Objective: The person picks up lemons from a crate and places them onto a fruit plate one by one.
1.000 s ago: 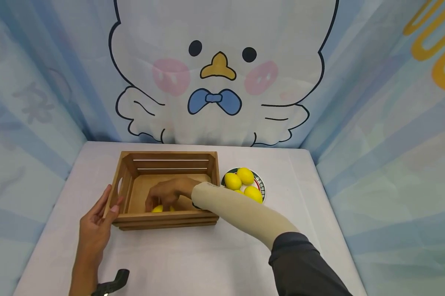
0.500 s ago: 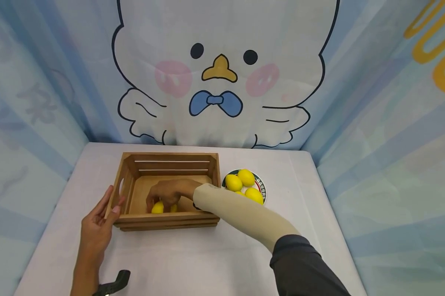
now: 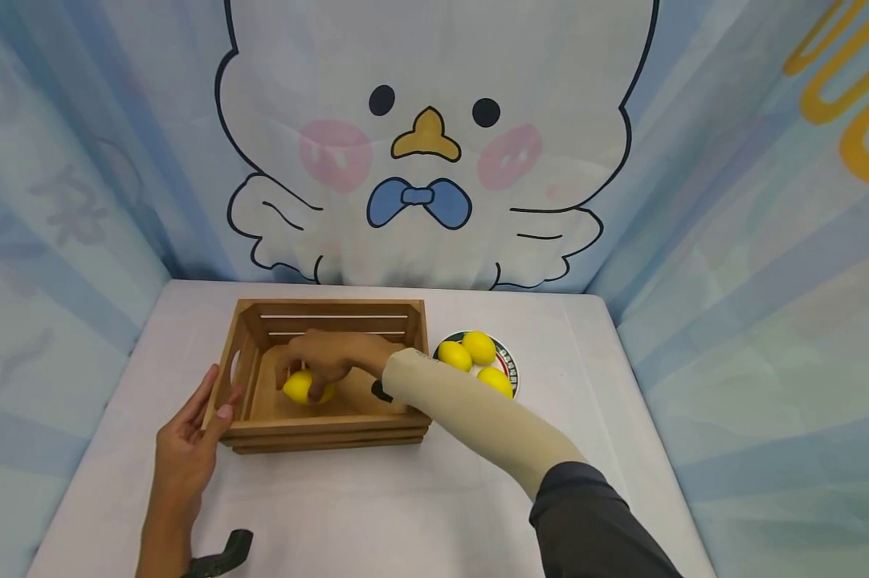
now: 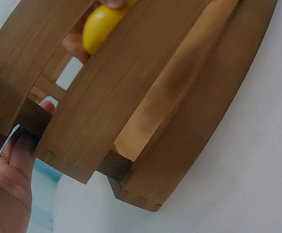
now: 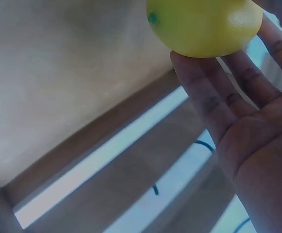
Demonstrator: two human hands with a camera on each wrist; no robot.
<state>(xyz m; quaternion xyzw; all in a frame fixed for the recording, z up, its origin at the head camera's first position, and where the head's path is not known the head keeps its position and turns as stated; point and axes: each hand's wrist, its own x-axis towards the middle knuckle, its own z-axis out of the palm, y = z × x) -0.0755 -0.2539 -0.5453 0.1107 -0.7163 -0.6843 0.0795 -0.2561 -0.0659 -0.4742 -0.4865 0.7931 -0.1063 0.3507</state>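
Observation:
My right hand [image 3: 326, 355] reaches down into a slatted wooden crate [image 3: 333, 427] and grips a yellow lemon [image 3: 300, 387] near its front left. In the right wrist view, the lemon [image 5: 204, 29] shows a green tip, with fingers curled up against its side and the crate floor beyond. Part of the lemon [image 4: 101, 26] also shows between the front slats in the left wrist view. My left hand [image 3: 185, 449] holds the crate's left end near the front corner, the thumb at the rim. One fingertip shows through the slats in the left wrist view.
Right of the crate, a patterned plate [image 3: 512, 365] bears more lemons [image 3: 479, 348], partly behind the right forearm. Both stand on a white-covered table [image 3: 377, 514]. Printed curtains [image 3: 420, 241] enclose its back and sides.
My right hand has raised the lemon from the crate's front side and brought it slightly back and left, so more of it shows. The left hand stays at the crate's end.

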